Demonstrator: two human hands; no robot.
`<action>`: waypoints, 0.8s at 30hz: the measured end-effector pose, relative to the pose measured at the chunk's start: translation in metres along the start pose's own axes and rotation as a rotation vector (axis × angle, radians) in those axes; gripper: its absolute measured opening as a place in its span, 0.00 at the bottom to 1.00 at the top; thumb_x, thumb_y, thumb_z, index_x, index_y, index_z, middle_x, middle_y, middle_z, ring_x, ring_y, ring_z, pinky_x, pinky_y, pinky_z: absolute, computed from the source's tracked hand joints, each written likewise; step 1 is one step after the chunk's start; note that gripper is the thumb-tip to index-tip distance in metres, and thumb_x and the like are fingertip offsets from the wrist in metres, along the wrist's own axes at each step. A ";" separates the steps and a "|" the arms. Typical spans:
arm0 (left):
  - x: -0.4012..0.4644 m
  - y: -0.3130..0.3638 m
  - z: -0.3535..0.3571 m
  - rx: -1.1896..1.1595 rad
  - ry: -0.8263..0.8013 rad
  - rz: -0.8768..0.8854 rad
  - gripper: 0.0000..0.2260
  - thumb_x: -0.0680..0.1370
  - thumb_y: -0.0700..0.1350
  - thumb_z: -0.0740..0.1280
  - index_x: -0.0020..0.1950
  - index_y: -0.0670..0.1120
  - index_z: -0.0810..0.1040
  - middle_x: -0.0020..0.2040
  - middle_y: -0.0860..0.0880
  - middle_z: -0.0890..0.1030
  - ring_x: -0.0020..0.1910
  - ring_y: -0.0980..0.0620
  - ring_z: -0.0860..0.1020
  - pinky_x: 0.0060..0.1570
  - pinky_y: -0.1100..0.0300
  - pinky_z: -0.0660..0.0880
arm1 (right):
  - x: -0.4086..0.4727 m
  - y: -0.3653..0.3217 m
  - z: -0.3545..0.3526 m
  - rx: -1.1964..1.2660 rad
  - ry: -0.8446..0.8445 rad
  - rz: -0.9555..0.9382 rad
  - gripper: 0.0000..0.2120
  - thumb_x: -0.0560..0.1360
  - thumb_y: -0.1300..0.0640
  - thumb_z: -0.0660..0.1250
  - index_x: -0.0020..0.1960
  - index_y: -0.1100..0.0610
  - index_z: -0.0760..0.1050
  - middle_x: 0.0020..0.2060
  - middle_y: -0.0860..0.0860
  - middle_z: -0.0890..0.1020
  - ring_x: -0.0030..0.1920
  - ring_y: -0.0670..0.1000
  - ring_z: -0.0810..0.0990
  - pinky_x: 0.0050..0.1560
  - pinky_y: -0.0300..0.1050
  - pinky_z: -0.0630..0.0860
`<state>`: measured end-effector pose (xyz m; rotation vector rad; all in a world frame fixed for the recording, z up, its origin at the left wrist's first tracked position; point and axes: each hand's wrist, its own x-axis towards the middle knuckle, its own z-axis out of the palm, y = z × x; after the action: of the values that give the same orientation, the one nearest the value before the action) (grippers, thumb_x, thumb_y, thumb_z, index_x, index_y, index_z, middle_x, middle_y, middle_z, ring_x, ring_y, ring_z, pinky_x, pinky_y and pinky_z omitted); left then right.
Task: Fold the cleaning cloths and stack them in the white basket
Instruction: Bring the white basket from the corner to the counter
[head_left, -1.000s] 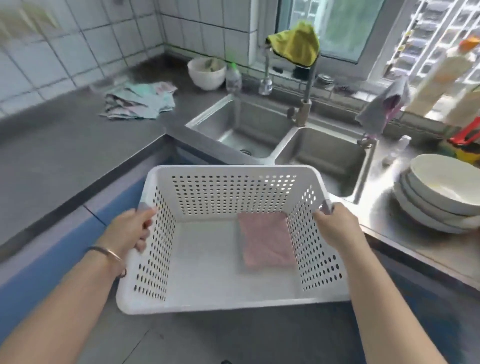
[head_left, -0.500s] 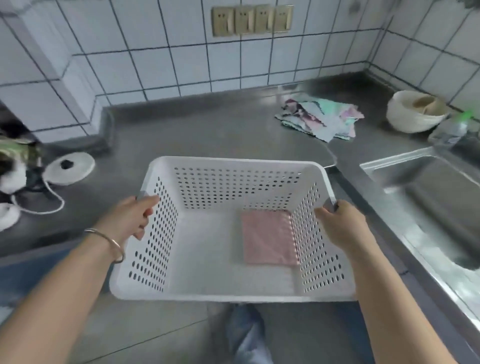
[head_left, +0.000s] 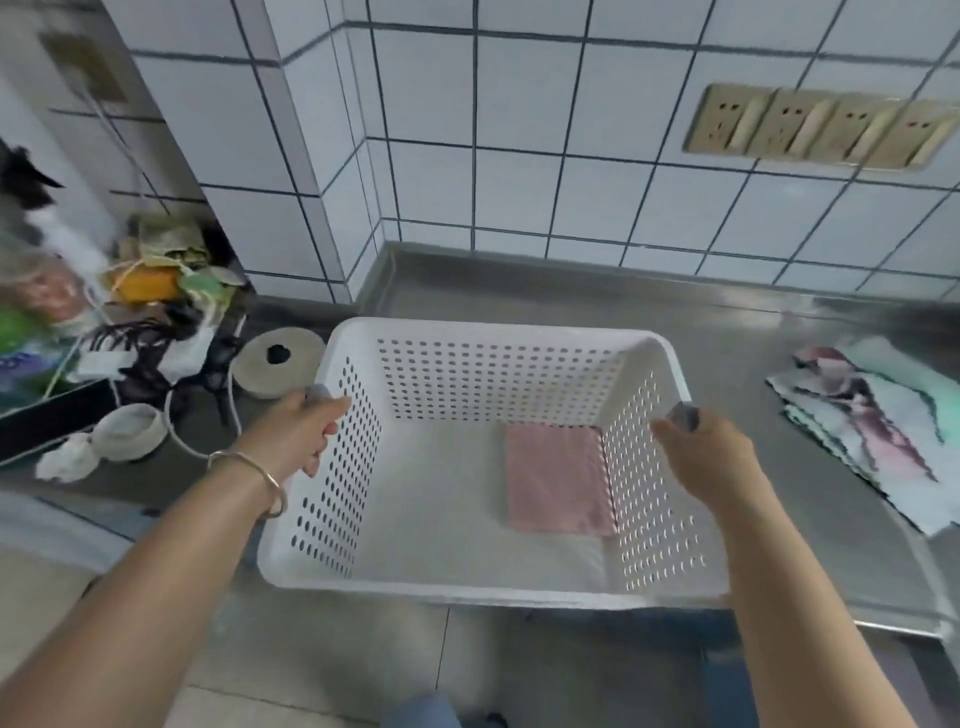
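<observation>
Basket (head_left: 498, 338), light, stiff plastic w/ one soft pink cloth (head_left: 558, 478) inside, rides easy: left hand (head_left: 301, 431) & right hand (head_left: 701, 452) each clamped on a side rim.

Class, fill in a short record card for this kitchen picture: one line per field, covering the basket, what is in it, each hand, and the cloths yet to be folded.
Basket: white basket, perforated, held at the counter's front edge
Contents: one folded pink cloth, flat on the basket floor, at its right side
Left hand: left hand grips the basket's left rim
Right hand: right hand grips the right rim
Unfolded cloths: pile of cloths on the steel counter, to the right of the basket
Wall: tiled, with a row of sockets
</observation>
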<state>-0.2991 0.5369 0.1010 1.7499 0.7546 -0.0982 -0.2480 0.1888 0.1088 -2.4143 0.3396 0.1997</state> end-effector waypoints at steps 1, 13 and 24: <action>0.008 0.004 -0.001 0.003 0.000 -0.007 0.12 0.78 0.46 0.64 0.35 0.45 0.66 0.31 0.49 0.67 0.27 0.53 0.62 0.25 0.62 0.60 | 0.011 -0.005 0.003 -0.017 -0.006 -0.008 0.10 0.77 0.55 0.60 0.41 0.60 0.72 0.35 0.55 0.73 0.44 0.57 0.72 0.41 0.44 0.64; 0.171 0.088 -0.002 0.015 -0.024 -0.016 0.11 0.78 0.48 0.63 0.40 0.43 0.73 0.30 0.48 0.69 0.27 0.53 0.65 0.27 0.61 0.63 | 0.174 -0.086 0.039 -0.080 0.010 0.010 0.14 0.79 0.59 0.50 0.36 0.57 0.65 0.33 0.54 0.72 0.39 0.56 0.73 0.39 0.44 0.67; 0.297 0.153 0.025 0.097 -0.030 0.061 0.13 0.78 0.44 0.61 0.34 0.43 0.69 0.28 0.47 0.65 0.25 0.51 0.61 0.26 0.62 0.59 | 0.276 -0.137 0.054 -0.092 0.007 0.104 0.14 0.79 0.58 0.48 0.36 0.55 0.64 0.36 0.55 0.74 0.38 0.54 0.72 0.31 0.40 0.65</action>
<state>0.0238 0.6253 0.0913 1.8577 0.6835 -0.1210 0.0531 0.2718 0.0883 -2.4902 0.4685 0.2583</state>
